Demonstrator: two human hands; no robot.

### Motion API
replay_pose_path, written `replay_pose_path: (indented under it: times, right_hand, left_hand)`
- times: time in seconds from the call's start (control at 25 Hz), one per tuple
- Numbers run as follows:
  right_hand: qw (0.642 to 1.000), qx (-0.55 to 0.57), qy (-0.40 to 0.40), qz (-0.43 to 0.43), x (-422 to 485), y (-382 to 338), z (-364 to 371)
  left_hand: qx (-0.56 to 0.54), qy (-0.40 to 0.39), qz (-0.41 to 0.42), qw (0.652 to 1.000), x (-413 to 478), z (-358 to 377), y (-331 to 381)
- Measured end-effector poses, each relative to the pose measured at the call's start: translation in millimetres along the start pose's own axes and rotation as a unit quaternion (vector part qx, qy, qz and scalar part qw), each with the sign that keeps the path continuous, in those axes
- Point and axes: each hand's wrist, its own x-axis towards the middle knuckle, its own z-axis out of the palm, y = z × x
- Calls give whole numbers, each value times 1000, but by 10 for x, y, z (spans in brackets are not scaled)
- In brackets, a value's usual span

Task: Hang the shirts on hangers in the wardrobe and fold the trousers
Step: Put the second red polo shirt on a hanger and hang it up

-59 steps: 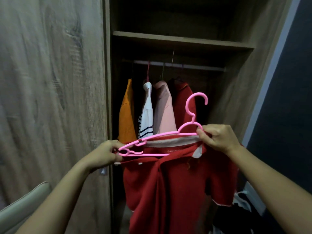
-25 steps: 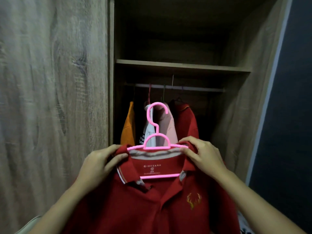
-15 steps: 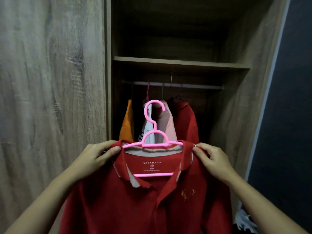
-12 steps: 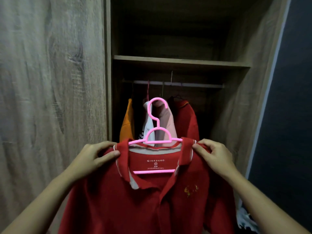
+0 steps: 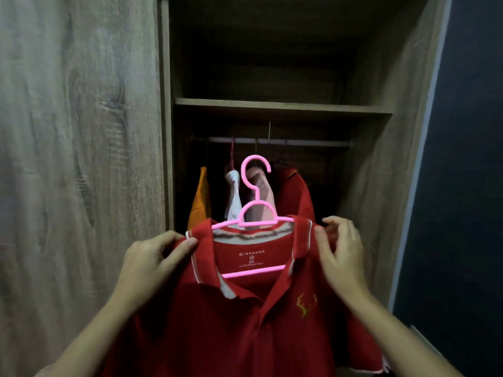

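Observation:
A red polo shirt [image 5: 245, 322] with a small gold deer emblem sits on a pink plastic hanger [image 5: 254, 191], held up in front of the open wardrobe. My left hand [image 5: 152, 259] pinches the shirt's left shoulder by the collar. My right hand [image 5: 340, 257] grips the right shoulder, thumb and fingers on the fabric. The hanger's hook stands upright below the metal rail [image 5: 272, 142], apart from it. The hanger's ends are hidden inside the shirt.
On the rail hang an orange shirt [image 5: 200, 202], a white shirt [image 5: 234, 197], a pink shirt [image 5: 258, 197] and another red polo [image 5: 296, 194]. A wooden shelf [image 5: 280, 106] spans above. A closed wood-grain door [image 5: 79, 159] stands left; a dark wall [image 5: 468, 159] right.
The hanger went from tilted and half in to fully seated in the collar, hook upright. Both hands shifted outward onto the shirt's shoulders, and the shirt rose slightly.

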Motion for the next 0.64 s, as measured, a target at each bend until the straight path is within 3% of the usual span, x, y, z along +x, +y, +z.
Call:
replay_pose_path:
  times: [0.2, 0.28, 0.36, 0.56, 0.64]
  right_hand:
    - [979, 62, -120, 152, -73, -279, 189]
    - [975, 49, -138, 164, -16, -269, 130]
    - [966, 90, -170, 174, 121, -181, 106]
    - [909, 187, -202, 312, 585, 124, 176]
    - [900, 212, -211, 317, 738, 231, 240]
  left_hand:
    - [140, 18, 29, 989, -42, 433, 605]
    - [182, 3, 23, 983, -25, 646, 850]
    - [193, -16, 19, 981, -1, 854, 1065]
    - [182, -51, 33, 981, 129, 1299, 1427]
    - [155, -86, 30, 984, 258, 1483, 1521]
